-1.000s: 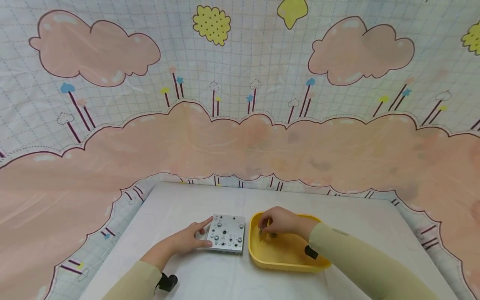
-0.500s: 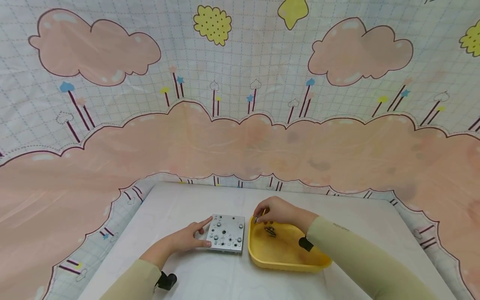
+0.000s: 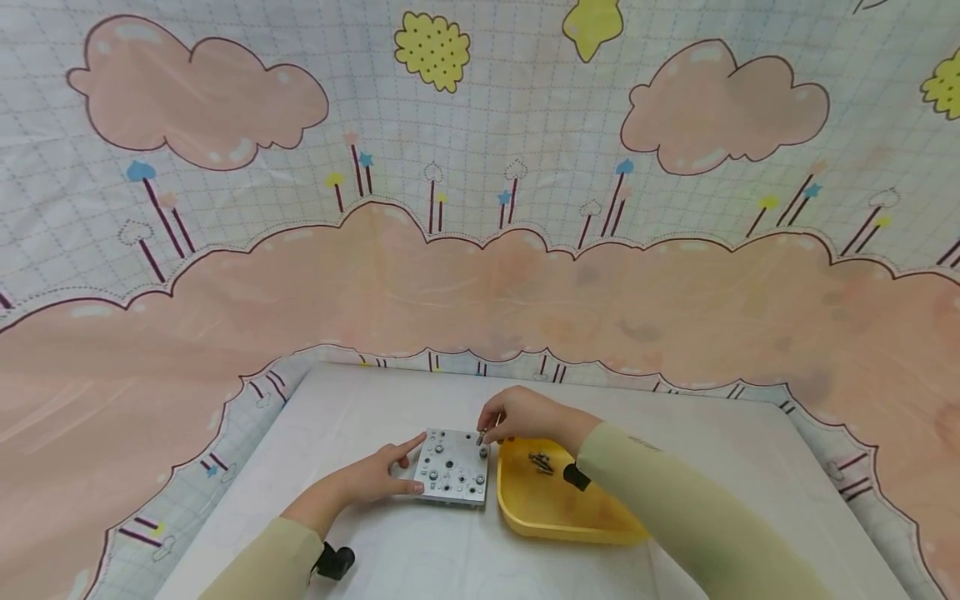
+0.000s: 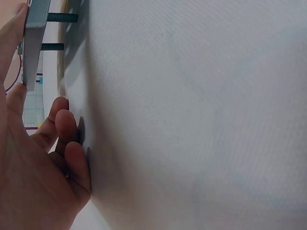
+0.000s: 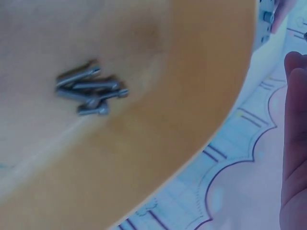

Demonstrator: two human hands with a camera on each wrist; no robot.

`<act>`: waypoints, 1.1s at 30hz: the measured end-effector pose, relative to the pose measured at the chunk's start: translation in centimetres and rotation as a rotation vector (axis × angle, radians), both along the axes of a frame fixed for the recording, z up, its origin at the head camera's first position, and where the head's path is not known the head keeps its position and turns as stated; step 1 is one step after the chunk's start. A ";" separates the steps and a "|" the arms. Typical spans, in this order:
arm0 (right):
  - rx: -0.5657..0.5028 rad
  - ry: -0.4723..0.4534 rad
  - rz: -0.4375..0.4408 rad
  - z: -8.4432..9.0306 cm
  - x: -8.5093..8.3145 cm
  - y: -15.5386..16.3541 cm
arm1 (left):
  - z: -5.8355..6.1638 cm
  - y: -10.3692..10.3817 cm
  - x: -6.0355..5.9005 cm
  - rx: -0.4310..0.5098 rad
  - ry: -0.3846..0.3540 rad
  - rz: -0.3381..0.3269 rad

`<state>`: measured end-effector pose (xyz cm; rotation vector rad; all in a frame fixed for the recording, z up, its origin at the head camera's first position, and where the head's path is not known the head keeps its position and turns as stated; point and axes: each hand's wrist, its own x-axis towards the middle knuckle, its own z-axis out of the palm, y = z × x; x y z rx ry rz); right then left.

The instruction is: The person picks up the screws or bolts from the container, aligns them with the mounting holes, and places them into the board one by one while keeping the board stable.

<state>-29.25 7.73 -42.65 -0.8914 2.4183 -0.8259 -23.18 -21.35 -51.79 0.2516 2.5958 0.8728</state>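
Note:
A square silver metal plate (image 3: 454, 468) with holes and several socket-head screws set in it lies at the middle of the table. Threaded screw shanks (image 4: 61, 17) stick out of its underside in the left wrist view. My left hand (image 3: 372, 477) touches the plate's left side with thumb and index finger stretched apart; the other fingers are folded under. Over the far right corner of the plate, my right hand (image 3: 517, 414) pinches a small metal screw (image 3: 480, 437) between thumb and fingers. The screw's lower end overlaps the plate.
Right beside the plate stands a yellow tray (image 3: 567, 533), partly under my right forearm. Several loose screws (image 5: 91, 91) lie in a small heap on its floor. White cloth covers the table (image 3: 390, 558), and a patterned curtain (image 3: 480, 292) hangs behind it.
My right hand has lifted a screw out of the yellow tray and carried it left, over its rim, to the plate's far right corner. The left hand and plate have stayed put.

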 end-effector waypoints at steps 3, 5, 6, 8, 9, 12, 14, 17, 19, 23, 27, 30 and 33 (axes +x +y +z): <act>0.033 -0.003 0.021 -0.1 -0.1 -1.1 | 0.0 -0.1 0.0 -0.005 -0.009 0.006; 0.054 -0.009 0.024 -0.2 -0.2 -1.8 | 0.1 -0.1 0.0 -0.008 -0.012 0.006; 0.066 -0.009 0.025 -0.2 -0.2 -2.1 | 0.2 -0.1 0.0 -0.008 -0.012 0.006; 0.095 -0.004 0.026 -0.4 -0.2 -2.7 | 0.4 -0.1 0.1 -0.007 -0.012 0.006; 0.109 0.004 0.029 -0.5 -0.2 -2.9 | 0.4 -0.1 0.1 -0.007 -0.011 0.002; 0.147 0.017 0.040 -1.0 -0.3 -3.7 | 0.6 -0.1 0.2 -0.005 -0.010 0.002; 0.159 0.014 0.047 -1.3 -0.3 -4.2 | 0.6 -0.1 0.2 -0.005 -0.011 0.000; 0.173 0.000 0.053 -1.6 -0.2 -4.9 | 0.5 -0.1 0.1 -0.003 -0.012 -0.002; 0.189 0.003 0.056 -1.9 -0.1 -5.4 | 0.4 -0.1 0.1 -0.001 -0.013 -0.004; 0.252 0.048 0.072 -2.4 0.0 -6.3 | 0.4 -0.1 0.1 0.002 -0.018 -0.006; 0.316 0.115 0.101 -2.6 0.2 -7.0 | 0.5 -0.1 0.1 0.016 -0.019 -0.014; 0.354 0.159 0.122 -2.6 0.4 -7.4 | 0.5 -0.2 0.1 0.027 -0.014 -0.022; 0.372 0.190 0.152 -2.4 0.6 -7.7 | 0.3 -0.4 0.1 0.035 -0.010 -0.028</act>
